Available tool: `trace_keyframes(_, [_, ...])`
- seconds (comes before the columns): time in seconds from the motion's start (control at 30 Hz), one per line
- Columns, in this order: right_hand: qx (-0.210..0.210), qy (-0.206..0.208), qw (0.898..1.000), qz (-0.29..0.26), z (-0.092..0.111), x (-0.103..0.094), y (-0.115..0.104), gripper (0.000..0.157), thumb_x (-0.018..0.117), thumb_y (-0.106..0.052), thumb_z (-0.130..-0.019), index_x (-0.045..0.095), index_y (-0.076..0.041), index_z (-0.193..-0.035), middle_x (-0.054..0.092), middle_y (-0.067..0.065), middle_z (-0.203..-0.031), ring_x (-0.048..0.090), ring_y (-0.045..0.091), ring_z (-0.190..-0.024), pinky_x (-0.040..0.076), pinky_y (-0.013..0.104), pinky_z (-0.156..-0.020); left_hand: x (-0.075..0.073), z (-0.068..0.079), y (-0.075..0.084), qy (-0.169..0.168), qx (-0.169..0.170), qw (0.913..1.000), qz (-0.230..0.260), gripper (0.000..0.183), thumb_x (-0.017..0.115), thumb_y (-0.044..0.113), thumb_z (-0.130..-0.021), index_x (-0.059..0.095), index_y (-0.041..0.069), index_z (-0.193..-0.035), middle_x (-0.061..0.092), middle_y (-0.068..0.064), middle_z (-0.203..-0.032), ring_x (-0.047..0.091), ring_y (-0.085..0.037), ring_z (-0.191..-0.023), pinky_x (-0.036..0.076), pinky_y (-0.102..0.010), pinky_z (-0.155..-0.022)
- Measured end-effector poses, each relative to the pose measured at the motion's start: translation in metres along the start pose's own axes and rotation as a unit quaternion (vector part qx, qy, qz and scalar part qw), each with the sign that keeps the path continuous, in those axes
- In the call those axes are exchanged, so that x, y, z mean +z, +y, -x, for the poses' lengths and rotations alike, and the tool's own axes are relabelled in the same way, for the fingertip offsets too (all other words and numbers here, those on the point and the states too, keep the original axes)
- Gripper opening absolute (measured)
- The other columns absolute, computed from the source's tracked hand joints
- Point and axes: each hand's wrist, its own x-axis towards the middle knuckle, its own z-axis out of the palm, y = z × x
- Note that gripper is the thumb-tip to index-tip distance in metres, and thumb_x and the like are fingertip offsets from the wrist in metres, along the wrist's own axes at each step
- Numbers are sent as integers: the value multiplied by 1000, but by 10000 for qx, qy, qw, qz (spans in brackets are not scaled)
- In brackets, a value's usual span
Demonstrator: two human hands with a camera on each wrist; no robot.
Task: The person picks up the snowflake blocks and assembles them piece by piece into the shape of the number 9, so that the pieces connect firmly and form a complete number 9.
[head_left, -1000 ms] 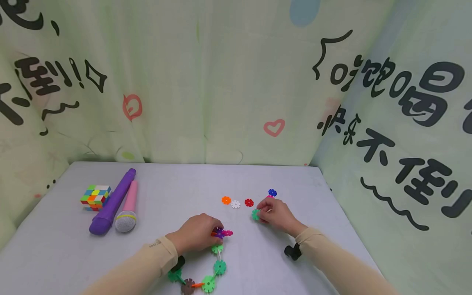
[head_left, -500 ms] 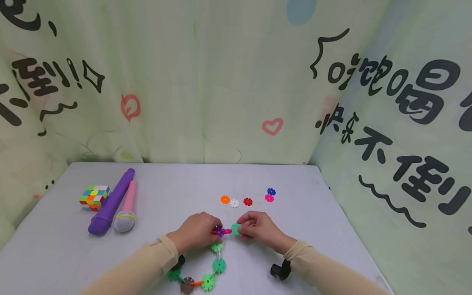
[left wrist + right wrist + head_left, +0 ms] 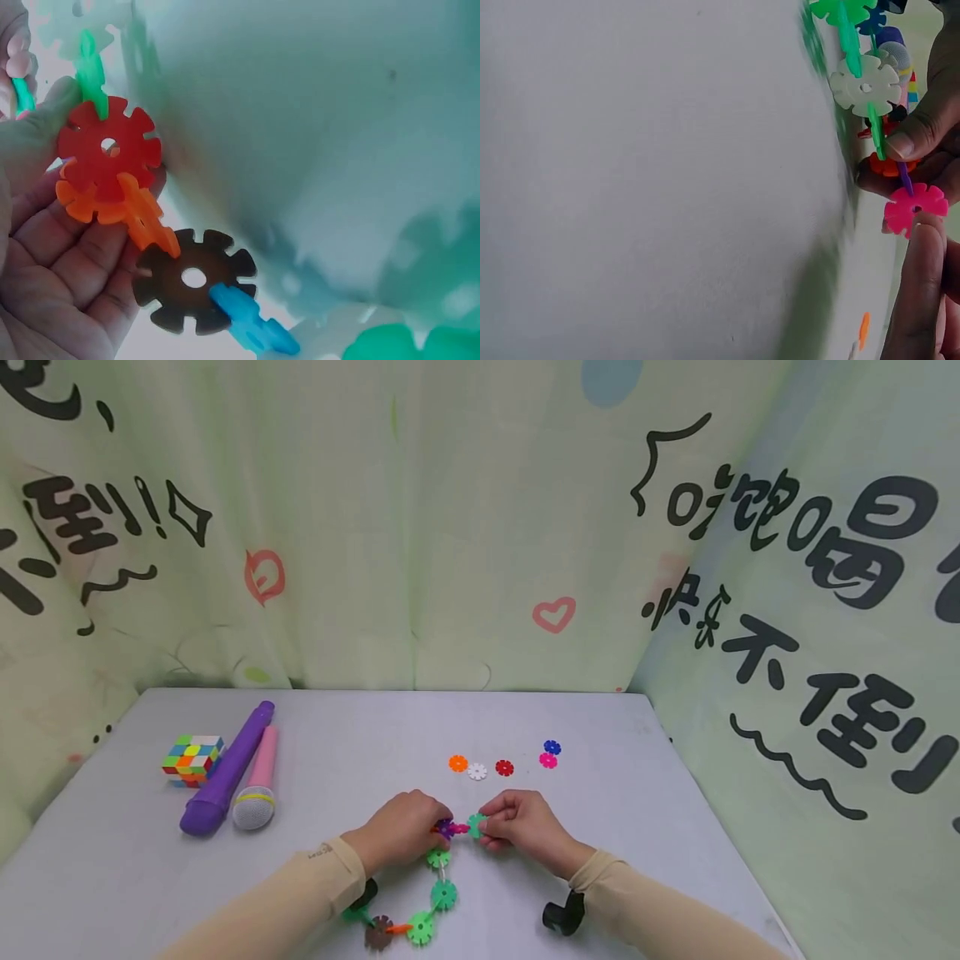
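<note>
A chain of slotted plastic snowflake discs curves over the front of the table, with a light green disc [image 3: 421, 930] and a brown disc [image 3: 379, 933] near the front edge. My left hand [image 3: 397, 833] grips the chain near its end, around a purple disc [image 3: 447, 829]. From the purple one a pink disc [image 3: 919, 201] sticks out to the right. My right hand [image 3: 528, 827] pinches a green disc [image 3: 476, 825] between thumb and fingers, edge right at the pink disc. In the left wrist view, a red disc [image 3: 112, 146] and orange disc [image 3: 148, 219] lie by the left palm.
Loose orange [image 3: 458, 763], white and red discs lie behind the hands, with blue [image 3: 552, 747] and pink ones further right. At the left are a puzzle cube [image 3: 193, 760], a purple microphone [image 3: 228, 777] and a pink microphone [image 3: 256, 808]. A curtain hangs behind the table.
My right hand has carried the green disc left and toward the front, from beside the loose discs to the pink disc at the chain's end. My left hand has stayed nearly still.
</note>
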Motion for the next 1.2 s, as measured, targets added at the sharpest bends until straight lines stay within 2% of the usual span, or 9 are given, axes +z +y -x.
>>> trace_keyframes(0.23, [-38,-62,10000,-60,-3,1,0,22,72,-3,-90,62,7,-107,72,17,-85,73,26,-78,58,35,-72,0,-1,2,131,-37,9999,-20,20,85,21,-81,76,7,-92,57,10,-69,50,-9,-64,46,-23,-63])
trace_keyframes(0.5, [7,-441,9986,275,-1,-10,6,24,72,-10,-93,61,4,-110,71,15,-87,72,29,-81,58,38,-74,-2,-1,7,-30,-224,9997,48,29,86,24,-80,76,7,-101,66,7,-80,54,-8,-70,51,-26,-72])
trace_keyframes(0.7, [-126,-447,9963,718,-6,-22,4,24,69,-13,-95,64,3,-112,72,12,-88,71,28,-83,58,38,-74,-1,-1,5,-47,-252,9997,44,31,86,26,-80,77,9,-104,68,8,-85,56,-8,-73,52,-28,-75])
trace_keyframes(0.9, [-275,3,9868,1598,-18,-50,10,20,70,-10,-94,65,1,-110,68,8,-89,68,23,-79,57,33,-72,2,2,3,-10,-316,9994,-170,34,86,31,-79,77,13,-106,70,7,-91,60,-10,-81,53,-33,-79])
trace_keyframes(1.07, [-18,663,9739,2169,-26,-81,15,21,72,-8,-91,67,-2,-111,65,5,-91,66,19,-79,57,31,-71,5,3,0,27,-304,9993,-216,34,86,32,-79,77,13,-106,69,8,-89,58,-10,-79,52,-32,-76])
trace_keyframes(1.2, [90,989,9632,2497,-32,-105,18,21,73,-6,-90,68,-2,-110,64,5,-92,65,18,-77,56,31,-70,5,3,0,46,-245,9994,-227,34,86,32,-79,77,13,-105,69,8,-88,58,-9,-78,52,-31,-76])
